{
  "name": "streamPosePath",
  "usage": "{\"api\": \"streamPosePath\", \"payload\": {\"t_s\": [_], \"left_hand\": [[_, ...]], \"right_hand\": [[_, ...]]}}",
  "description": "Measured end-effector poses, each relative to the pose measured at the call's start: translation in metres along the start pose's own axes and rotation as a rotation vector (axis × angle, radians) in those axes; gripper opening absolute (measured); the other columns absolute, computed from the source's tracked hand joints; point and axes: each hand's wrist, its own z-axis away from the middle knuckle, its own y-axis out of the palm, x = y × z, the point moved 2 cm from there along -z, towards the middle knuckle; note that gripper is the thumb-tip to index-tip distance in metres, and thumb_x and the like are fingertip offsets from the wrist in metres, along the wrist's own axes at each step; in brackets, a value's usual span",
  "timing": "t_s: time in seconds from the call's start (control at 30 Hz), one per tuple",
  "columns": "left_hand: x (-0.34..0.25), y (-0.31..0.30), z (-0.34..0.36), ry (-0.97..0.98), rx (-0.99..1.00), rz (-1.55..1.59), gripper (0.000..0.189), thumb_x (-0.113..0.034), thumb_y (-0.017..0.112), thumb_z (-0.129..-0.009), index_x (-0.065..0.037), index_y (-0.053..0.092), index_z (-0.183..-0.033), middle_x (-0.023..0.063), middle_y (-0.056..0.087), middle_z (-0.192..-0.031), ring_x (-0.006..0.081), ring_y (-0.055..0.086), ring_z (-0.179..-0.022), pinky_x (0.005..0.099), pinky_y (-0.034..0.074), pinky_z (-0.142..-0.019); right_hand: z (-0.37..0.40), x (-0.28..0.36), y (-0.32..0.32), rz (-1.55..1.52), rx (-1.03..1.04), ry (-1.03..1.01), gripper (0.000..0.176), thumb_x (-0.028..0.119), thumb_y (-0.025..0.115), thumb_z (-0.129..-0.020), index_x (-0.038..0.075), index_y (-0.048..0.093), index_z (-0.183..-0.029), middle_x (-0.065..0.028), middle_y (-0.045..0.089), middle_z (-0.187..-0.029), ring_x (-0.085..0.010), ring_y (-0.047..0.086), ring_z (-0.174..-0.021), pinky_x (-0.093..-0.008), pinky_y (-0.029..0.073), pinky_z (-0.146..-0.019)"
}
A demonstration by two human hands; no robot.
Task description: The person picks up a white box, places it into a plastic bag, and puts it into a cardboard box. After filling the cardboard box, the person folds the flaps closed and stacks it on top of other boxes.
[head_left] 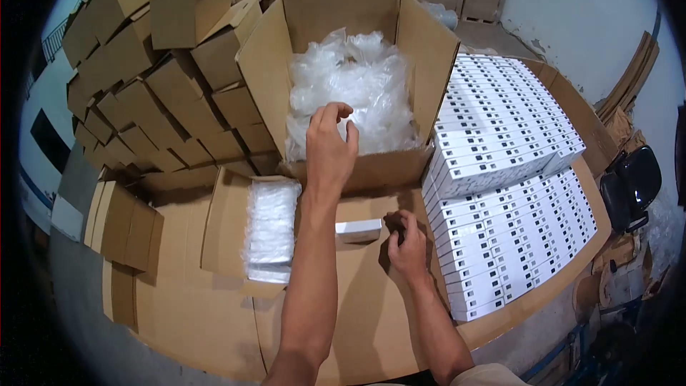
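Note:
My left hand (332, 144) is raised in front of a large carton (261, 57) heaped with clear plastic bags (350, 82). Its fingers are bent with the thumb apart, and nothing shows between them. A small white box (359, 230) lies on the cardboard surface below. Just right of that box is my right hand (409, 249), fingers curled and thumb apart, apparently holding nothing. To the left of my left forearm, an open carton (227, 232) contains a row of white boxes in clear plastic (271, 229).
Stacked white boxes (511, 193) with small dark marks fill the right side in two levels. Brown cartons (164, 100) are piled at the back left, with more cartons (125, 232) at the left edge. A black chair (632, 182) stands beyond the right edge.

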Motion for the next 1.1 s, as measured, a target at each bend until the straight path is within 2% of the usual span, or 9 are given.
{"api": "streamPosePath", "payload": {"t_s": [0.2,0.23,0.37,0.47,0.5,0.6,0.73,0.93,1.1], "left_hand": [[0.002,0.036,-0.084,0.119,0.159,-0.015,0.024,-0.009,0.076,-0.086,0.002,0.071,-0.106,0.0163,0.074,-0.098,0.0278,0.070,-0.089,0.0392,0.056,-0.084],[0.011,0.050,-0.096,0.122,0.183,-0.031,0.039,-0.020,0.081,-0.084,0.003,0.070,-0.114,0.0178,0.075,-0.104,0.0317,0.071,-0.094,0.0414,0.056,-0.087],[0.025,0.089,-0.134,0.150,0.519,-0.221,0.054,-0.033,0.085,-0.080,0.004,0.069,-0.116,0.0229,0.074,-0.110,0.0405,0.070,-0.104,0.0445,0.055,-0.090],[0.026,0.099,-0.160,0.138,0.809,-0.316,0.049,-0.030,0.085,-0.079,0.004,0.072,-0.112,0.0252,0.074,-0.107,0.0412,0.071,-0.102,0.0456,0.055,-0.090],[0.026,0.101,-0.168,0.181,0.777,-0.274,0.037,-0.026,0.083,-0.081,0.002,0.073,-0.103,0.0206,0.076,-0.096,0.0341,0.073,-0.092,0.0430,0.056,-0.084],[0.028,0.098,-0.193,0.059,0.809,-0.149,0.036,-0.023,0.074,-0.082,0.005,0.072,-0.105,0.0274,0.073,-0.104,0.0394,0.072,-0.096,0.0425,0.056,-0.089],[0.022,0.084,-0.203,-0.114,0.824,0.098,0.024,-0.009,0.059,-0.092,0.007,0.066,-0.108,0.0204,0.076,-0.104,0.0252,0.074,-0.094,0.0371,0.055,-0.081],[0.033,0.075,-0.205,-0.229,0.850,0.533,0.034,0.004,0.038,-0.101,0.003,0.050,-0.132,0.0198,0.068,-0.127,0.0293,0.070,-0.110,0.0405,0.058,-0.094],[0.012,0.058,-0.196,-0.309,0.687,0.792,0.038,0.009,0.037,-0.094,0.005,0.050,-0.129,0.0195,0.067,-0.130,0.0279,0.071,-0.108,0.0392,0.059,-0.091]], "right_hand": [[0.003,0.000,-0.001,0.015,-0.022,-0.023,0.039,-0.004,0.056,-0.087,0.003,0.054,-0.126,-0.0200,0.071,-0.116,-0.0432,0.065,-0.110,-0.0510,0.051,-0.095],[0.003,0.001,-0.002,0.024,-0.020,-0.030,0.039,-0.004,0.056,-0.087,0.003,0.054,-0.126,-0.0200,0.071,-0.116,-0.0434,0.065,-0.109,-0.0511,0.051,-0.095],[0.004,-0.006,0.000,0.041,-0.011,-0.020,0.037,0.000,0.058,-0.087,0.004,0.056,-0.125,-0.0197,0.071,-0.115,-0.0436,0.065,-0.105,-0.0518,0.051,-0.092],[0.003,-0.005,0.000,0.050,-0.013,-0.015,0.037,0.002,0.059,-0.088,0.004,0.056,-0.124,-0.0197,0.071,-0.113,-0.0438,0.065,-0.103,-0.0521,0.052,-0.091],[0.003,-0.004,0.000,0.049,-0.018,-0.013,0.037,0.003,0.059,-0.088,0.004,0.056,-0.124,-0.0197,0.071,-0.113,-0.0439,0.065,-0.102,-0.0522,0.052,-0.091],[0.004,-0.012,0.004,0.067,-0.024,0.011,0.037,0.003,0.060,-0.087,0.004,0.057,-0.124,-0.0197,0.072,-0.112,-0.0436,0.066,-0.101,-0.0520,0.052,-0.091],[0.002,-0.002,-0.001,0.075,-0.014,-0.010,0.036,0.002,0.060,-0.087,0.004,0.057,-0.123,-0.0196,0.072,-0.112,-0.0423,0.067,-0.103,-0.0507,0.053,-0.090],[0.003,-0.010,0.003,0.024,-0.047,-0.028,0.035,0.002,0.060,-0.086,0.005,0.057,-0.121,-0.0187,0.073,-0.111,-0.0426,0.068,-0.101,-0.0505,0.053,-0.089],[0.003,-0.010,0.003,0.070,-0.062,-0.020,0.036,0.002,0.059,-0.086,0.006,0.057,-0.121,-0.0177,0.073,-0.111,-0.0434,0.067,-0.100,-0.0515,0.053,-0.089]]}}
